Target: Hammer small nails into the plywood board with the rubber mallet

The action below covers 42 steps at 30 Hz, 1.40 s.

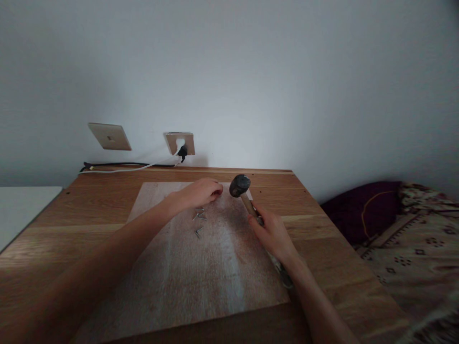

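My right hand [270,229] is wrapped round the wooden handle of a mallet [240,185] with a dark, rounded head. The head is raised above the far right part of a worn, pale board [201,282]. Close to the board's far edge, my left hand [205,191] has its fingers pinched together, a short way left of the mallet head. What they hold, if anything, is too small to make out. Several thin metal nails [199,216] lie loose on the board, just nearer to me than my left hand.
The board lies on a wooden table [322,248] against a white wall. A wall socket [172,142] holds plugs, with a white cable [136,168] and a black one running left along the table's back. Patterned cloth [416,253] and a purple cushion [362,210] are at the right.
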{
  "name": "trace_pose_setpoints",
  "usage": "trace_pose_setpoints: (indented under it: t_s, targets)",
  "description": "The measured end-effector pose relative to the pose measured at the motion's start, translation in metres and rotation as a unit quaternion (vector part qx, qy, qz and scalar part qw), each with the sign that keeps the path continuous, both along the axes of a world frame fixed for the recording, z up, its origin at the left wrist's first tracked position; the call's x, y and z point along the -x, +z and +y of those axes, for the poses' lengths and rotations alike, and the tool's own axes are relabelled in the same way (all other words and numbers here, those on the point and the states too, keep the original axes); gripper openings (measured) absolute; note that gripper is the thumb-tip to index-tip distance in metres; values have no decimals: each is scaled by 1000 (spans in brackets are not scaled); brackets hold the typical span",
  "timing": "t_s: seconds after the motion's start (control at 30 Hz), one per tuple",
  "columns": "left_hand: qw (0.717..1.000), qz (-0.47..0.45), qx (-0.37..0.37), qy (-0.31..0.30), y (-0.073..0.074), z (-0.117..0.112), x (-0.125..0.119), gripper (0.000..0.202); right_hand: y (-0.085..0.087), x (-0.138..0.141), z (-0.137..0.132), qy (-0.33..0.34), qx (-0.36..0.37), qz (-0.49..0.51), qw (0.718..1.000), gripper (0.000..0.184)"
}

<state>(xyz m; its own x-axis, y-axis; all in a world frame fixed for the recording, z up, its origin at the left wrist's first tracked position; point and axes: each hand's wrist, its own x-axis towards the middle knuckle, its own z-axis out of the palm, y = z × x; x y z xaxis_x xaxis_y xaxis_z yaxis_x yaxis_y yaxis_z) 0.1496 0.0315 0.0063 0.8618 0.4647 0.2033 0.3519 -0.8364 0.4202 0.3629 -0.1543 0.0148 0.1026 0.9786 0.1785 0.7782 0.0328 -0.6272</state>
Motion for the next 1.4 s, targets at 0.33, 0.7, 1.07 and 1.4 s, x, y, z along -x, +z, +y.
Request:
trace_pose_setpoints:
  t_s: [0.33,0.7,1.07,1.4]
  targets:
    - [999,-41,24,19,-12,-2,-14,21,1,4,0,3,-10,24,1000,44]
    - [967,-156,167,113,-33,-4,-10,33,-9,11,0,31,39,152,987,57]
    - [988,-90,81,99,-11,-13,12,22,-13,15,0,53,4,109,993,53]
    - [993,88,61,-56,18,-32,49,14,-12,17,-1,53,13,99,994,54]
